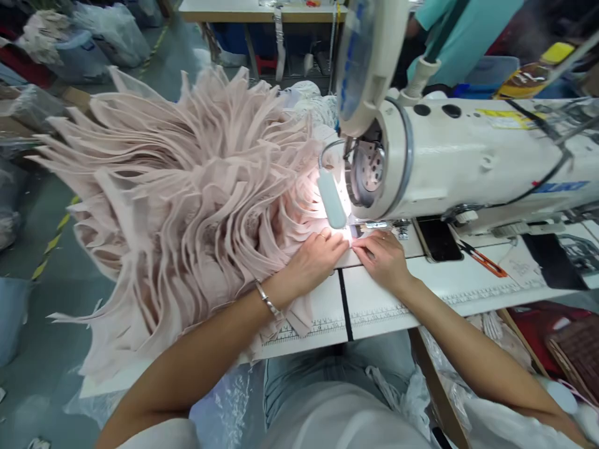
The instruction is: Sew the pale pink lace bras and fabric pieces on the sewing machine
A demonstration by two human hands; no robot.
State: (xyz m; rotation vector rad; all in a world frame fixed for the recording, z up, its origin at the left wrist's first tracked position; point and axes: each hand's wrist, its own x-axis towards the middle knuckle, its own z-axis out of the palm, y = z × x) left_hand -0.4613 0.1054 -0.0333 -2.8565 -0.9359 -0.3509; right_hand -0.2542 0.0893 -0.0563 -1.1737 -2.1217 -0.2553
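A white sewing machine [458, 156] stands on the right, its head over the white table. In the glare of a small lamp [332, 199], my left hand [316, 257] has its fingers bent and pressed down on pale pink fabric [201, 187] just in front of the needle area. My right hand [384, 257] meets it from the other side, thumb and fingertips pinched on the fabric's edge. The fingertips of both hands nearly touch. Many layers of the fabric pile up left of my left forearm. The needle itself is hidden behind the lamp.
Right of my right hand lie a phone [438, 238] and an orange cutter [484, 259]. A ruler strip [449, 293] runs along the table's front edge. A person in a teal top [482, 37] is behind the machine, near a yellow-capped bottle [533, 72].
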